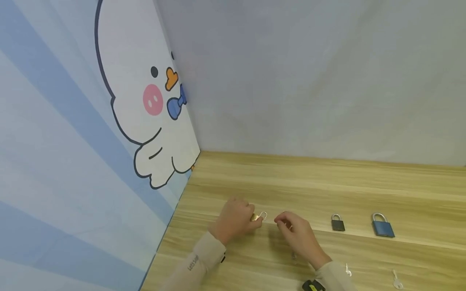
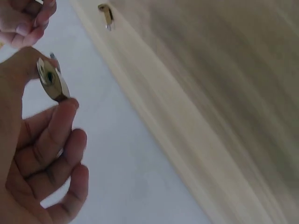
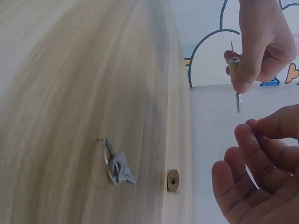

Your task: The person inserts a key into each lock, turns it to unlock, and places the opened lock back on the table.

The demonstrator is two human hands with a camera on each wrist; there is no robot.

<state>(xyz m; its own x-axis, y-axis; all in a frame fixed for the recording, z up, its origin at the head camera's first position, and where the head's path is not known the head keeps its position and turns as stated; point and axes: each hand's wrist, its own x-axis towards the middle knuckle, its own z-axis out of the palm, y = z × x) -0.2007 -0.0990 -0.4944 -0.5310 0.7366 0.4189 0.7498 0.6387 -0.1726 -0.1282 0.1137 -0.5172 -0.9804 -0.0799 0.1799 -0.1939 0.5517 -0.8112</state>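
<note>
My left hand [image 1: 236, 218] grips a small brass padlock [image 1: 255, 217] between thumb and fingers. Its silver shackle [image 1: 263, 216] points right, toward the other hand, and looks unlatched. In the left wrist view, the padlock's keyhole end [image 2: 52, 81] faces the camera. Just right of the shackle, apart from it, is my right hand [image 1: 296, 232]. Its thumb and index fingertips come together, the other fingers are loosely bent, and nothing shows between them. A second brass padlock [image 3: 173, 181] lies on the table, mostly hidden by the right hand in the head view.
Keys on a ring [image 3: 119, 169] lie on the wooden table [image 1: 255, 169] near the right forearm. Farther right are a black padlock [image 1: 337, 223] and a larger blue padlock [image 1: 383, 228], with keys [image 1: 348, 270] and another key [image 1: 397, 280] nearer me. A cartoon-printed wall [image 1: 127, 121] borders the left.
</note>
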